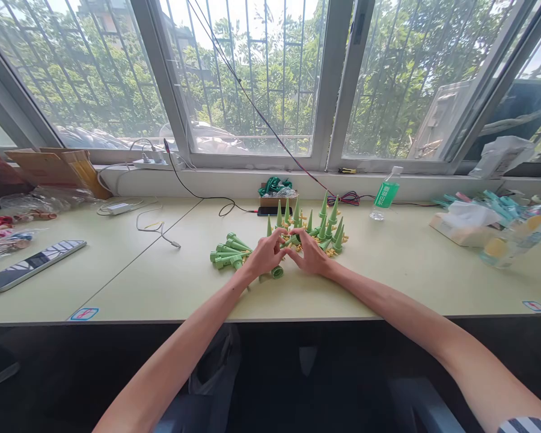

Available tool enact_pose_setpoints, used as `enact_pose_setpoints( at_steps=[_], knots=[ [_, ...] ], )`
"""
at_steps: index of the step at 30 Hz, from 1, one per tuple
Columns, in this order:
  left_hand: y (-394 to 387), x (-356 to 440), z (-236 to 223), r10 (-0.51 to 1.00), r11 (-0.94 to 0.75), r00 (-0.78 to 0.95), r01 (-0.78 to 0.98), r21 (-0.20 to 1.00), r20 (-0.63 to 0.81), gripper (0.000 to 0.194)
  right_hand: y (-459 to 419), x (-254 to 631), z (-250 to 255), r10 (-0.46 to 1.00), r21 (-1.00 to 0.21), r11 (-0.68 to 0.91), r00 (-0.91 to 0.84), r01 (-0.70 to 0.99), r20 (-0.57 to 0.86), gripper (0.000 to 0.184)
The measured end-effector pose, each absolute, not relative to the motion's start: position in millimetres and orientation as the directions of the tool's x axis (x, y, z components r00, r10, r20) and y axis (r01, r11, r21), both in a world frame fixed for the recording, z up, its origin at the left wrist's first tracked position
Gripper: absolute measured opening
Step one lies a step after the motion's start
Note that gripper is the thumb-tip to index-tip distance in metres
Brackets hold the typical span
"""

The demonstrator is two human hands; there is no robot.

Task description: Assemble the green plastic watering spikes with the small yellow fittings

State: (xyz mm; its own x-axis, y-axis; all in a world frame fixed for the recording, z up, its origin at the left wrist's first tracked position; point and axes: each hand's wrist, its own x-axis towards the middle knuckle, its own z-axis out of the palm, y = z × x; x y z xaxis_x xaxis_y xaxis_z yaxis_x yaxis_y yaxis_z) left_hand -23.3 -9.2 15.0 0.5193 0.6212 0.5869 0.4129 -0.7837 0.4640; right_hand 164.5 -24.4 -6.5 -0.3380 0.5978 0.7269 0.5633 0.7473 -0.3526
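Observation:
My left hand and my right hand meet over the table, fingertips nearly touching. Their fingers are bent and closed around a small green plastic piece, mostly hidden by the fingers; it looks like one of the cone-shaped spikes. Left of my left hand lies a pile of green plastic spikes with wide capped ends. Beyond and beside my right hand, several green spikes stand point up among small yellowish parts. A green open-ended cap rests below my left hand.
A small cardboard box and a dark phone sit behind the spikes. A water bottle stands to the right, near a tissue pack. At left are a large phone and a white cable. The table edge is close in front.

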Motion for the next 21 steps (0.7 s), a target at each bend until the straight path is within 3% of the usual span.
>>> enact_pose_setpoints(
  at_steps=[5, 12, 21],
  knots=[
    [-9.8, -22.6, 14.0, 0.623, -0.782, 0.533, 0.414, 0.466, 0.573, 0.038, -26.0, 162.8, -5.8, 0.604, -0.371, 0.739, -0.308, 0.563, 0.735, 0.047],
    [-10.7, -23.9, 13.9, 0.599, -0.796, 0.568, 0.351, 0.493, 0.564, 0.063, -25.6, 161.3, -6.1, 0.590, -0.375, 0.736, -0.263, 0.563, 0.764, 0.057],
    [-7.1, -25.0, 11.7, 0.599, -0.800, 0.574, 0.392, 0.454, 0.559, 0.061, -24.3, 163.1, -7.3, 0.591, -0.398, 0.733, -0.226, 0.552, 0.775, 0.063]
  ],
)
